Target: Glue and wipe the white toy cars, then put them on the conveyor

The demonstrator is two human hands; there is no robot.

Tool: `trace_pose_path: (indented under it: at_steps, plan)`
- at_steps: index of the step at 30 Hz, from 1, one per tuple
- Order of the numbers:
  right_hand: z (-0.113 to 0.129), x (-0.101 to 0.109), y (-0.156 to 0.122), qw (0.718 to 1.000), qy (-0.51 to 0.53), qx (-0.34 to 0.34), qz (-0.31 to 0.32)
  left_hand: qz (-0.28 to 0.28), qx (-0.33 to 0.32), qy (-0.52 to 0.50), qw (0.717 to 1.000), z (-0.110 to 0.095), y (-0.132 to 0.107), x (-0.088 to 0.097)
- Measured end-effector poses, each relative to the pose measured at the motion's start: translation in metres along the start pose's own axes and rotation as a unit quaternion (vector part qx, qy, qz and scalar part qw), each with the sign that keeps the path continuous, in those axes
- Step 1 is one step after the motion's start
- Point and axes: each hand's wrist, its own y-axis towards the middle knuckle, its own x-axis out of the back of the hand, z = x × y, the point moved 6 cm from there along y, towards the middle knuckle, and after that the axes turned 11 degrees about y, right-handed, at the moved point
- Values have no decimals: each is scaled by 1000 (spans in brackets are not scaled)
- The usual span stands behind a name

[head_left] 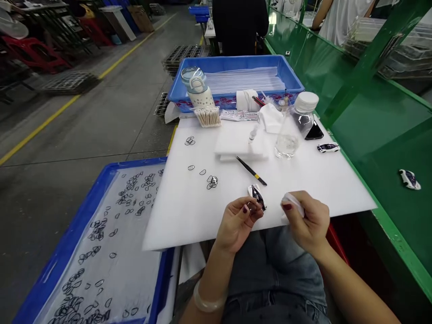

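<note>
My left hand (238, 222) pinches a small black-and-white toy car (257, 197) at the near edge of a white board (303, 180). My right hand (305, 218) is closed around a small white wad of cloth (292, 201), just right of the car. Black tweezers (251, 171) lie on the board just beyond my hands. Several thin black rings (212, 182) lie loose on the board to the left.
A clear bottle (295, 126), white foam pads (236, 144), cotton swabs (207, 117), a phone (314, 132) and a blue crate (236, 78) stand further back. Two more toy cars lie right, one on the board (328, 147), one on the green bench (409, 179). A blue tray of rings (101, 252) sits left. People stand behind.
</note>
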Motion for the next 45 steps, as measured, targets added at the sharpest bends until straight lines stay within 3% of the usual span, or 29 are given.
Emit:
trace_pose_path:
  at_steps: [4,7,13,16,19,23,25,28,30,32,33,36,39,42,45]
  plan:
    - [10,-24,-4,985,-76,144,48,-16,-1,11,1000,0,0,-1]
    - [14,-34,-6,972,-122,193,44,-25,-10,9,1000,0,-1,-2]
    - [22,-27,-1,960,-128,208,136,-35,-24,14,999,1,-2,-2]
    - [25,-19,4,961,-151,200,118,-30,-26,19,999,1,-2,-2]
    - [25,-24,5,963,-144,194,116,-30,-28,27,999,0,-2,-2]
    - [27,-31,2,944,-150,212,203,-36,-27,41,998,0,-3,-2]
    - [27,-17,7,945,-175,206,182,-41,-30,46,998,-1,-3,-2]
    - [20,16,15,965,-194,163,69,-41,-53,68,995,-7,-5,-1]
    - [8,29,16,979,-166,116,27,-45,-91,124,987,-15,-7,3]
    - [-9,31,14,990,-126,60,16,-88,-149,230,958,-27,-12,10]
    - [-18,28,11,993,-111,32,18,-121,-183,300,928,-34,-15,13]
    - [-41,13,3,995,-89,-33,38,-181,-290,499,796,-46,-23,8]
    - [-53,-2,-3,993,-73,-70,65,-148,-371,605,688,-41,-25,-9]
    - [-58,-11,-6,990,-64,-88,91,-123,-406,652,629,-33,-24,-19]
    - [-61,-16,-7,984,-62,-108,126,-128,-407,667,610,-31,-21,-21]
